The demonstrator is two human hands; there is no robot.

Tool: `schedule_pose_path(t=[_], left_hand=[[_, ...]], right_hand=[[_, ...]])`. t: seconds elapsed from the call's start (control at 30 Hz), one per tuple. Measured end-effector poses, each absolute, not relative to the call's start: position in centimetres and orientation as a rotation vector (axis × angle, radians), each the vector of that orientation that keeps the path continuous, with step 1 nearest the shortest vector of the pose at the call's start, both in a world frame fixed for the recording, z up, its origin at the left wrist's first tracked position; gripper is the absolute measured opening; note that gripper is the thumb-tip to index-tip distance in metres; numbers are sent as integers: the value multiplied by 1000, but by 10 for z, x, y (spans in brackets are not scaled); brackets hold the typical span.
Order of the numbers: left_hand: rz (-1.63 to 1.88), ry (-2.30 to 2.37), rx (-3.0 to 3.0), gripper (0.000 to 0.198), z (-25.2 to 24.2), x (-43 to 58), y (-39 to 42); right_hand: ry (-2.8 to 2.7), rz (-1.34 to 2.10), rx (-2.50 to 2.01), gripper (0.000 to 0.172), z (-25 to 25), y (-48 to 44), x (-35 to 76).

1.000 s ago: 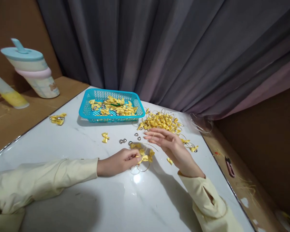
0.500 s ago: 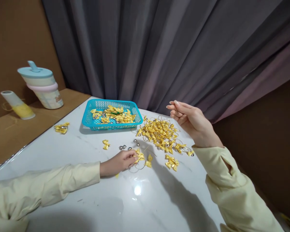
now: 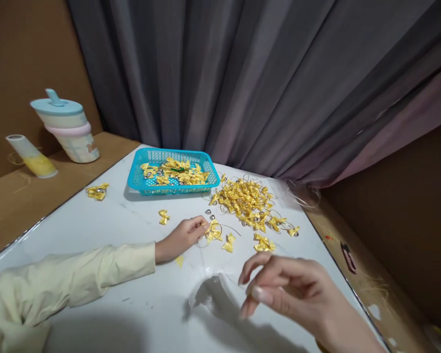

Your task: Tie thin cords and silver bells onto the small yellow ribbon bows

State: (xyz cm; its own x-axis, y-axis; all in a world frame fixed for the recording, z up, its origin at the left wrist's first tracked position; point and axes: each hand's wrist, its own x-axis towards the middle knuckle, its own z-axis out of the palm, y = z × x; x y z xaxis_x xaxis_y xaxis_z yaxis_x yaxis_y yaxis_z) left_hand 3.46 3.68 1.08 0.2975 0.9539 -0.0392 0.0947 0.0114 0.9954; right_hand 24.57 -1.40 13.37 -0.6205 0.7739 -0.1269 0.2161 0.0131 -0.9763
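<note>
My left hand [image 3: 183, 238] is closed in a pinch on a yellow bow [image 3: 213, 230] with a thin gold cord, low over the white table. Raised nearer the camera, my right hand [image 3: 286, 289] has curled, parted fingers with nothing visible between them. A loose bow [image 3: 229, 242] lies just right of the held one, and two small silver bells [image 3: 210, 214] lie behind it. Farther back is a large pile of corded yellow bows with bells [image 3: 244, 198]. Left of the pile stands a blue basket [image 3: 173, 189] holding more bows.
A lidded cup [image 3: 71, 130] and a white-and-yellow roll [image 3: 35, 159] stand on the brown surface at left. Small bows [image 3: 97, 191] lie near the table's left edge. A dark pink-edged tool [image 3: 348, 257] lies beyond the right edge. Grey curtains [image 3: 206, 73] hang behind.
My right hand has come down and toward the camera from above the pile. My left hand has stayed near the same spot, and the held bow's cord has shifted. The view has moved slightly.
</note>
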Motion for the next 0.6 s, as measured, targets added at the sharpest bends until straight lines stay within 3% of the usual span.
schedule_pose_path(t=[0.27, 0.6], left_hand=[[948, 1020, 1360, 32, 14, 35, 34], [843, 844, 1255, 32, 26, 40, 19]], right_hand=[[-1886, 1892, -1049, 19, 98, -18, 257], [-1935, 1373, -1324, 23, 96, 13, 242]])
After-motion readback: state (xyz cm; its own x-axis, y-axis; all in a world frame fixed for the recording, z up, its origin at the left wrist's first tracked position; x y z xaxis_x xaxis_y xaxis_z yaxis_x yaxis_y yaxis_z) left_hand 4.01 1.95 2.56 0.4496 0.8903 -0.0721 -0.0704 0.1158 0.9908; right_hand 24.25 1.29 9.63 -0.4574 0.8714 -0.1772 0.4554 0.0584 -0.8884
